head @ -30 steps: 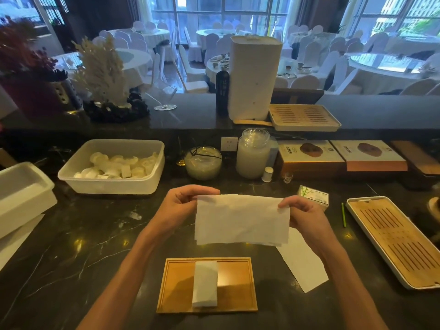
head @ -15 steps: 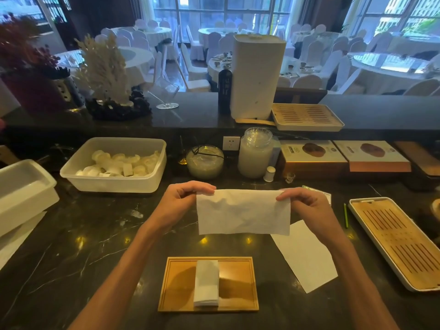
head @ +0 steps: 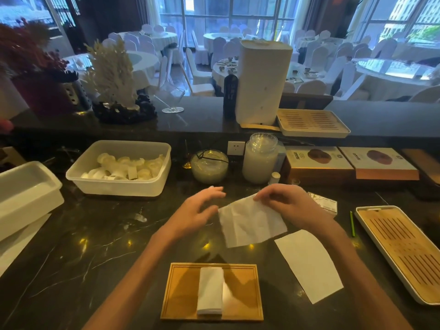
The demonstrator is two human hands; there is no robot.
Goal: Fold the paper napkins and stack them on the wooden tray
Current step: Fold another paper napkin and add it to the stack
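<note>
Head view only. Right hand [head: 284, 204] pinched shut on the upper edge of a creased paper napkin [head: 250, 220], thumb and fingers closed over its top corner, sheet hanging tilted in the air above the dark marble tabletop [head: 83, 246]. Left hand [head: 200, 211] just beside the napkin's left edge, fingers spread and loose, holding nothing; whether the fingertips touch the paper cannot be told. Below and between both hands, near the bottom of the view, wooden tray [head: 181, 291] flat on the tabletop, with one folded napkin [head: 210, 290] lying lengthwise near its middle. Under the right forearm, to the right of the tray, flat white sheet [head: 309, 265] lying on the tabletop, apart from the tray. Farther right of the right hand, slatted bamboo tray [head: 402, 253] with a pale rim, and a green pencil [head: 352, 223] beside it. Just behind the right hand, small printed box [head: 325, 203], partly hidden. Beyond the left hand, white plastic tub [head: 123, 184] holding pale rolled pieces. Behind both hands, glass bowl [head: 209, 166] and frosted glass jar [head: 260, 158] against the raised ledge.
</note>
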